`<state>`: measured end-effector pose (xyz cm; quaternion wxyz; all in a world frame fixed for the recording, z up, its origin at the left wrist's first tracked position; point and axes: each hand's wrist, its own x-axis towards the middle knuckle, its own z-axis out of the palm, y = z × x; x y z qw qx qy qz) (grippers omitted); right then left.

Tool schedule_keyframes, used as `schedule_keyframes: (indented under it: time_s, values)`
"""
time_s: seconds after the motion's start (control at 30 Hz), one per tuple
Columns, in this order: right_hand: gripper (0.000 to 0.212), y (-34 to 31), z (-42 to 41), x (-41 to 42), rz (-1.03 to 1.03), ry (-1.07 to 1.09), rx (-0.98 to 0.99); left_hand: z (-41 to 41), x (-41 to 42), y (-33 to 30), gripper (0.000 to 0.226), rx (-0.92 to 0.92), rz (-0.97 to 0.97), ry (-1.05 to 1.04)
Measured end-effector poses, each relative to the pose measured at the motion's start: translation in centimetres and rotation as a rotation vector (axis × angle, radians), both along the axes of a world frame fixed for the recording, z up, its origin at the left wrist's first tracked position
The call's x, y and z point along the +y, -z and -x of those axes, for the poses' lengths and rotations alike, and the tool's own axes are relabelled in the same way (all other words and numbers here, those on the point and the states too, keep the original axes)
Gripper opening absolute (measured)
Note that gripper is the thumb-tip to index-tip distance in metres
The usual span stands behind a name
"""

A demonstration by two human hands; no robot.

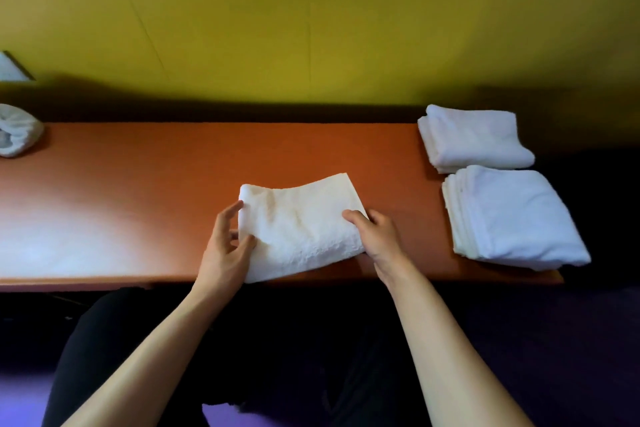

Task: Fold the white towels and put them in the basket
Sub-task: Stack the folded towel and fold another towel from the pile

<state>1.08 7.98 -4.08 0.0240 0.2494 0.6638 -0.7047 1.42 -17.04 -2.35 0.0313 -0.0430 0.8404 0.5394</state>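
Both hands on a folded white towel [301,229] at the near edge of the orange table [138,184].

Left edge of frame cuts off a white bundled cloth [19,131] and a pale corner of something above it; can't tell what either is. No basket in view. Towel's long axis runs left-right, tilted a bit, right end further from the person; its near-left corner overhangs the table edge. Left hand [225,246] is at the towel's left end, fingers curled at the edge with the thumb on the cloth. Right hand [375,236] clamps the right end, thumb on top, fingers hidden underneath. Two stacks of folded towels, far stack [474,137] and near stack [512,218], sit at the table's right end, touching. Bare tabletop left of the towel.
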Motion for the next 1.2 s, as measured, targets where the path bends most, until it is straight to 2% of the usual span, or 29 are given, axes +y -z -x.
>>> schedule_keyframes:
  time_s: [0.1, 0.23, 0.33, 0.4, 0.53, 0.67, 0.77, 1.0, 1.13, 1.2]
  values:
    - [0.010, -1.6, -1.5, 4.8, -0.066, 0.089, 0.050, -0.4, 4.4, -1.3, 0.057, 0.036, -0.024, 0.127]
    - [0.019, -3.4, -3.3, 10.2, -0.268, 0.148, 0.048, -0.7, 9.6, -2.4, 0.057, 0.078, -0.018, 0.250]
    - [0.011, -4.4, -5.0, 14.9, -0.277, 0.205, 0.076, -1.0, 14.3, -3.3, 0.056, 0.095, -0.004, 0.346]
    - [0.014, -5.0, -6.0, 17.8, -0.301, 0.246, 0.101, -1.0, 17.3, -3.8, 0.057, 0.111, -0.007, 0.397]
    - [0.017, -5.6, -8.2, 22.8, -0.320, 0.349, 0.118, -1.2, 22.7, -4.4, 0.062, 0.102, -0.089, 0.457]
    - [0.012, -5.9, -9.7, 27.0, -0.303, 0.435, 0.145, -1.2, 27.3, -4.9, 0.064, 0.092, -0.134, 0.514]
    - [0.009, -6.2, -9.9, 29.6, -0.286, 0.524, 0.171, -0.9, 30.3, -5.2, 0.063, 0.088, -0.146, 0.529]
    - [0.022, -6.6, -7.9, 34.0, -0.339, 0.628, 0.182, -1.2, 34.5, -3.4, 0.053, 0.085, -0.190, 0.515]
    - [0.031, -3.4, -8.3, 34.1, -0.511, 0.549, -0.013, 0.3, 35.3, -1.5, 0.052, -0.012, -0.040, 0.460]
    - [0.036, -2.1, -8.8, 33.5, -0.556, 0.511, -0.100, 0.8, 35.2, -1.0, 0.048, -0.070, -0.033, 0.404]
